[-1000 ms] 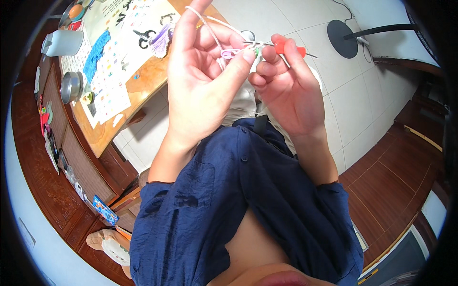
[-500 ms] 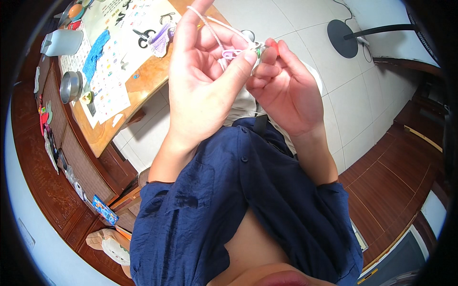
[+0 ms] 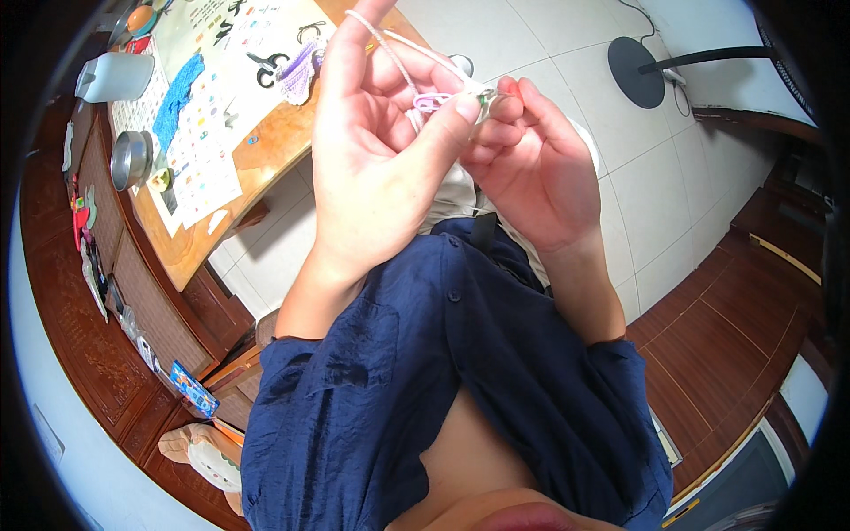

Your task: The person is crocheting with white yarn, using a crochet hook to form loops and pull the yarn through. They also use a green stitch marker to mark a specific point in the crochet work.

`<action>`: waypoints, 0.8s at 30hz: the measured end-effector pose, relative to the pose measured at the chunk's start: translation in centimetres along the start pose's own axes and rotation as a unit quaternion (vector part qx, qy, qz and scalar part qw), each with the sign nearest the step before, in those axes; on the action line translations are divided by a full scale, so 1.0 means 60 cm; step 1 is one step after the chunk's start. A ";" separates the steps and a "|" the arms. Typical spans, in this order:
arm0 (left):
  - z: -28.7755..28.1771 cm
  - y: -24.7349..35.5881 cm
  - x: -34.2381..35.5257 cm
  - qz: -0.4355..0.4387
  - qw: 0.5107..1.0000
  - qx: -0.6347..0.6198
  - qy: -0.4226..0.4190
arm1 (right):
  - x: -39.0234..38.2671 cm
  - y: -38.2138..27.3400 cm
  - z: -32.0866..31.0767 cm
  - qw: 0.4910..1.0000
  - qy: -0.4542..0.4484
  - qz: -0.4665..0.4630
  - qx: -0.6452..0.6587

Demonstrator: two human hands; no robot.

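Observation:
Pale yarn (image 3: 382,40) runs over the raised forefinger of my left hand (image 3: 372,177). The thumb and fingers of that hand pinch small pale yarn work (image 3: 472,96), with a pink clip (image 3: 428,102) and a small green piece (image 3: 482,101) beside it. My right hand (image 3: 549,186) has its fingertips closed on a red-handled hook (image 3: 510,87) at the work, touching it. Most of the hook is hidden by the fingers.
A wooden table (image 3: 190,252) at upper left holds papers, scissors (image 3: 266,69), purple knitted piece (image 3: 297,78), blue knitting (image 3: 177,102), metal bowl (image 3: 131,159) and translucent jug (image 3: 115,78). A black fan stand (image 3: 636,73) stands upper right on the tiled floor (image 3: 655,186).
My right fingers have curled in over the hook and shifted slightly toward my left hand; the red handle and protruding shaft, visible a second ago, are now mostly hidden.

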State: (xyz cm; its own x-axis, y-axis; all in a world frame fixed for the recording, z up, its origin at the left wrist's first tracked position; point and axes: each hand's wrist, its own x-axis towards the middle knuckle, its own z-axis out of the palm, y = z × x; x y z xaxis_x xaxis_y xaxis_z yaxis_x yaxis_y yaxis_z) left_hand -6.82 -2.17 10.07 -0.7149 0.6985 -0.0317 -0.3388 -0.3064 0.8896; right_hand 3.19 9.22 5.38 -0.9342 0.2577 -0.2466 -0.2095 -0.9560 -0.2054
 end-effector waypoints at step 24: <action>0.001 0.000 -0.005 0.050 0.998 0.029 -0.027 | -0.014 -0.006 0.016 0.981 0.017 -0.115 -0.155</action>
State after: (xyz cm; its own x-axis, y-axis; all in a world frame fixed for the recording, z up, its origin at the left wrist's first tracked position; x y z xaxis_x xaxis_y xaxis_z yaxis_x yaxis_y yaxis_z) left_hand -6.59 -2.33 10.13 -0.7089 0.7006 0.0818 -0.2306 -0.3398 0.9118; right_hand 3.76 9.25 6.56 -0.8610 0.4719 -0.1897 -0.3118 -0.7844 -0.5361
